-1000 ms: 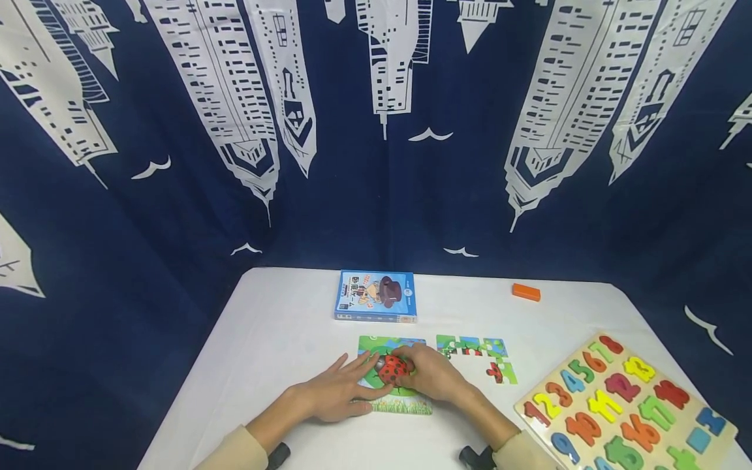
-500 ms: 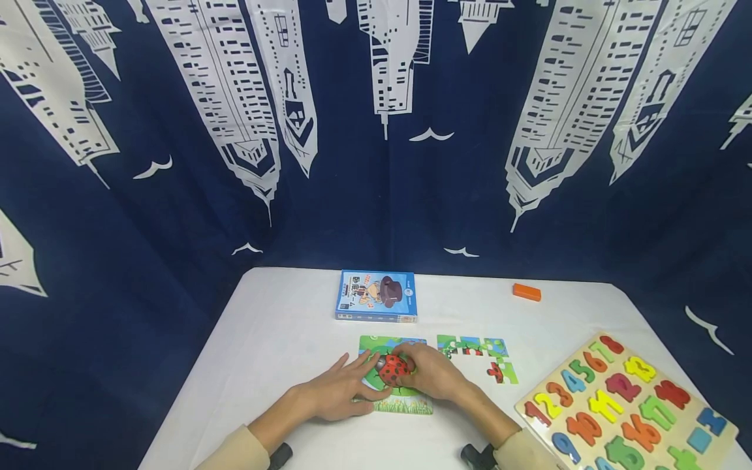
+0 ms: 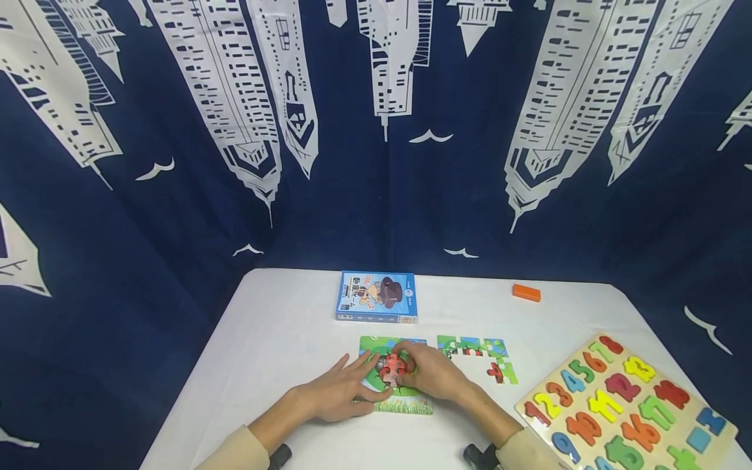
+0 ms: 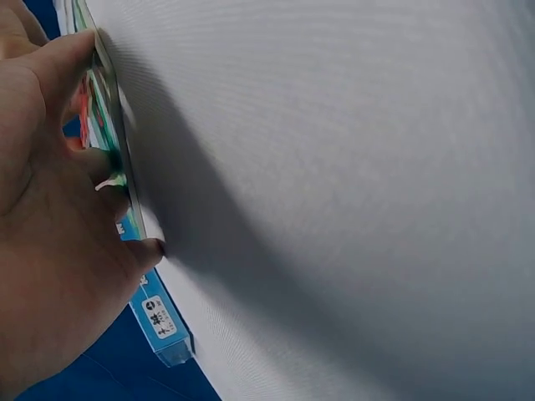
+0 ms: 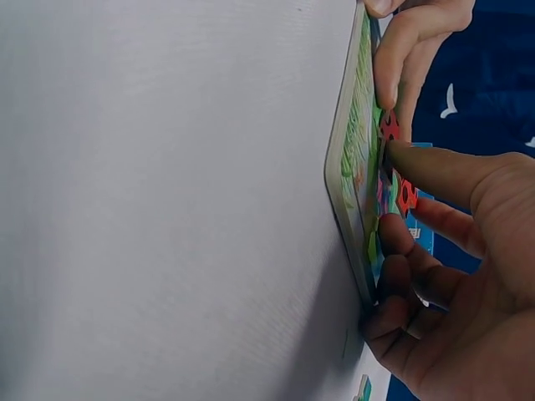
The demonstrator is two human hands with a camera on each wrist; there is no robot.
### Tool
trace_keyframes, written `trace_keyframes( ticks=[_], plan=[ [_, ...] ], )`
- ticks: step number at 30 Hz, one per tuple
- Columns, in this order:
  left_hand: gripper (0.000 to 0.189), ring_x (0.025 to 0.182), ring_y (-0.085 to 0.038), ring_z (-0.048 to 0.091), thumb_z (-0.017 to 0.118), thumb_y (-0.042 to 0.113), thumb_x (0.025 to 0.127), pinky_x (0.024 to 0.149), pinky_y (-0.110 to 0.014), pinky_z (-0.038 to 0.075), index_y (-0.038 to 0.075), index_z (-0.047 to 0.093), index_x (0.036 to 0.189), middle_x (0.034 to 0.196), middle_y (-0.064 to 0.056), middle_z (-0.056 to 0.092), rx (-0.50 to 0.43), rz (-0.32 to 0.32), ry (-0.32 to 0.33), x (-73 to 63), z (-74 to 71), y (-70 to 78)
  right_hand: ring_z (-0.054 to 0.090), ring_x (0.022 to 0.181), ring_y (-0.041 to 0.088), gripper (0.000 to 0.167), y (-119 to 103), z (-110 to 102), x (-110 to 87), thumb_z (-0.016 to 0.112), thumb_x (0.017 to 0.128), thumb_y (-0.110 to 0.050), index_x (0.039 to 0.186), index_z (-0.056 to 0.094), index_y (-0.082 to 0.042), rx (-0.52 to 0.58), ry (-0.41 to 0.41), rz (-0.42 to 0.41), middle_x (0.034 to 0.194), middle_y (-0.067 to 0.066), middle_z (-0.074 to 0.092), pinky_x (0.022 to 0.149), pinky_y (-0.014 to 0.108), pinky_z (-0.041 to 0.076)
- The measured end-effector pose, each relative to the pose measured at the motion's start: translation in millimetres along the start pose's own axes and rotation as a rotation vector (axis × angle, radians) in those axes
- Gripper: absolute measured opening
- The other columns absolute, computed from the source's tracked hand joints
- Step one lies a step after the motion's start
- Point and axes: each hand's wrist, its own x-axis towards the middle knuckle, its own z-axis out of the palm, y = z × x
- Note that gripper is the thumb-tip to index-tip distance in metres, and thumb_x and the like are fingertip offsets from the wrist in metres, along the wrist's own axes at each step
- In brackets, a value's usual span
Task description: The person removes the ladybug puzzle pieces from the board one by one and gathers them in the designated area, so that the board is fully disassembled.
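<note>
A jigsaw puzzle board (image 3: 405,406) with a green leaf and grass picture lies in front of me, a red ladybug (image 3: 390,369) at its middle. My left hand (image 3: 343,390) rests over its left side, fingers spread and fairly straight, fingertips by the ladybug. In the left wrist view, that hand's thumb (image 4: 147,252) is at the board's edge. My right hand (image 3: 436,373) pinches a red, black-spotted puzzle piece (image 5: 407,197) between thumb and finger, tilted close over the board. Its other fingers are curled at the board's right edge.
Joined puzzle pieces (image 3: 496,348) lie right of the board. A blue game box (image 3: 376,297) stands behind it, and an orange block (image 3: 526,292) is at the back right. A wooden number board (image 3: 564,418) fills the table's right front.
The red ladybug area between my hands now looks paler and broken up, as the piece in my right fingers tilts. Both hands stay nearly in place.
</note>
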Motion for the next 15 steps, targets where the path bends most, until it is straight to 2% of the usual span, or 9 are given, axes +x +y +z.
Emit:
trace_keyframes(
  ticks=[7,15],
  plan=[
    [0.039,0.139,-0.033,0.002,0.042,0.046,0.095,0.104,-0.062,0.009,0.048,0.039,0.134,0.153,-0.016,0.007,0.001,0.007,-0.017,-0.3,-0.7,-0.2,0.051,0.057,0.006,0.038,0.5,-1.9,-0.6,0.068,0.084,-0.028,0.119,0.056,-0.02,0.096,0.009,-0.005,0.072,-0.01,0.057,0.053,0.025,0.044],
    [0.04,0.139,-0.033,0.001,0.04,0.047,0.095,0.104,-0.062,0.008,0.049,0.037,0.135,0.153,-0.015,0.006,0.025,0.01,-0.031,0.8,0.4,-2.1,0.052,0.059,0.009,0.027,0.7,-2.3,2.1,0.066,0.086,-0.027,0.112,0.06,-0.023,0.165,0.051,-0.004,0.078,-0.006,0.057,0.05,0.025,0.045]
  ],
)
